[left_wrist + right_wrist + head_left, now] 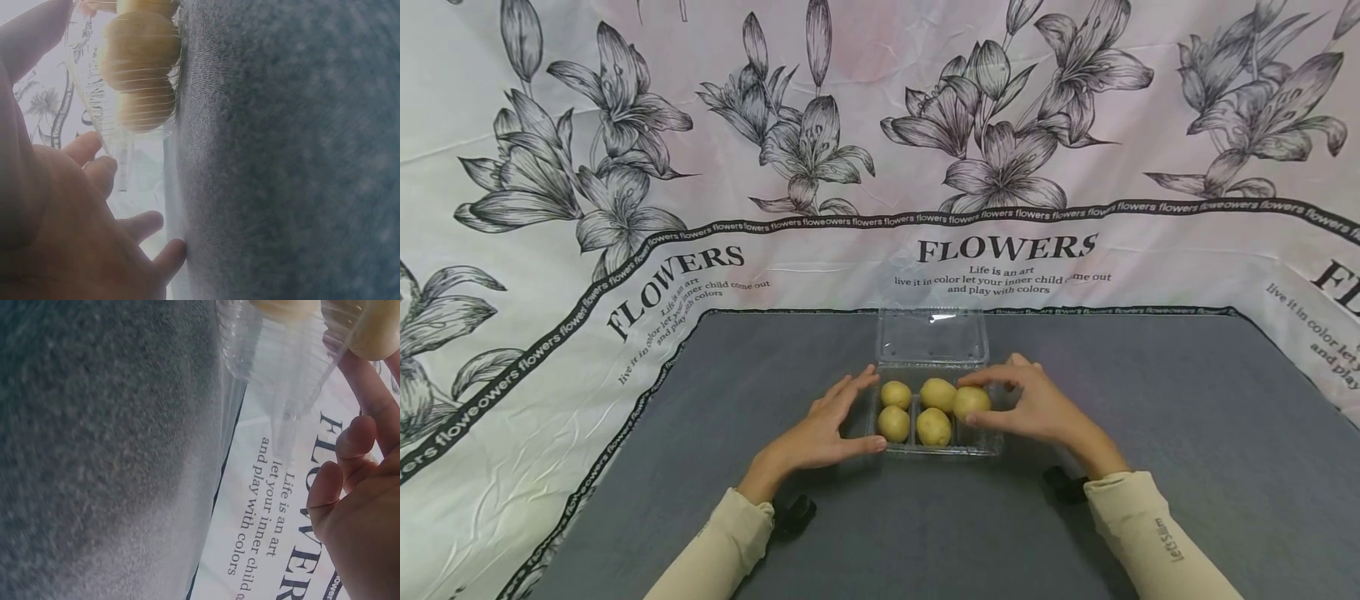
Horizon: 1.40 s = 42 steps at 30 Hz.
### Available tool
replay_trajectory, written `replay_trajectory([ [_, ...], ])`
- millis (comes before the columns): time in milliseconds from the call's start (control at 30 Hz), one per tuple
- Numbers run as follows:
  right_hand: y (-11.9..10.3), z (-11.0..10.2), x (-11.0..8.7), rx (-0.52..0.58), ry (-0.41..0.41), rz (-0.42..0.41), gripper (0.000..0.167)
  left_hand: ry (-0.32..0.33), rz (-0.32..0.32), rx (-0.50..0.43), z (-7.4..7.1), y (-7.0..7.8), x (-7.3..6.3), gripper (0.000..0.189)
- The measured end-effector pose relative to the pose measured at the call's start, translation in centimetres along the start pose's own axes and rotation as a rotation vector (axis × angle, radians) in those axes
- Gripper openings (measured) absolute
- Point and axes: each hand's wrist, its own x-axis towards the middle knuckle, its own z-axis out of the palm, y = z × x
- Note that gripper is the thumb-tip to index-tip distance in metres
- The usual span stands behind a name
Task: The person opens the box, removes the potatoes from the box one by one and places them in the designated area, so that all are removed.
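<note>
A clear plastic clamshell box (pixel 981 450) stands with its lid (pixel 932 340) raised at the back. Two round yellow fruits (pixel 894 423) sit in its left compartment and two more (pixel 934 427) in the middle one; their kind is unclear. With thumb and fingers, my right hand (pixel 1033 404) pinches another yellow fruit (pixel 972 402) at the right part of the box, also seen in the right wrist view as a fruit (pixel 378 331) above the wall. My left hand (pixel 820 429) spans the box's left side, fingers spread, thumb near the front corner; contact there is hard to judge.
The box rests on a grey cloth-covered table (pixel 880 533). Behind and at the sides hangs a white curtain (pixel 850 267) printed with flowers and lettering. A black device (pixel 793 517) is at the left wrist, and another black device (pixel 1063 485) at the right wrist.
</note>
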Motion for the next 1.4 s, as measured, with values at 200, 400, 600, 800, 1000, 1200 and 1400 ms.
replay_trajectory([
  [200, 0.2, -0.5, -0.1, -0.014, 0.019, 0.008, 0.044, -0.006, -0.014, 0.002, 0.0, 0.1, 0.0, 0.091],
  [400, 0.7, -1.0, -0.2, -0.005, 0.038, -0.019, 0.043, 0.000, -0.003, 0.007, 0.0, 0.1, 0.0, 0.090],
  [600, 1.2, -1.7, -0.4, 0.013, 0.068, 0.013, 0.044, -0.003, -0.011, 0.001, 0.1, 0.1, -0.1, 0.091],
  [800, 1.2, -2.7, -0.7, 0.032, 0.106, 0.089, 0.042, 0.000, -0.005, -0.005, 0.1, 0.1, -0.1, 0.091],
  [1000, 1.8, -3.4, -1.2, 0.003, 0.140, 0.122, 0.044, -0.007, -0.015, 0.002, 0.1, 0.1, -0.1, 0.092],
  [1200, 2.7, -3.9, -1.5, -0.055, 0.143, 0.157, 0.043, -0.002, -0.008, 0.001, 0.1, 0.1, -0.1, 0.091],
  [1400, 3.5, -4.4, -1.7, -0.119, 0.122, 0.189, 0.045, 0.003, -0.003, 0.003, 0.1, 0.1, 0.0, 0.090],
])
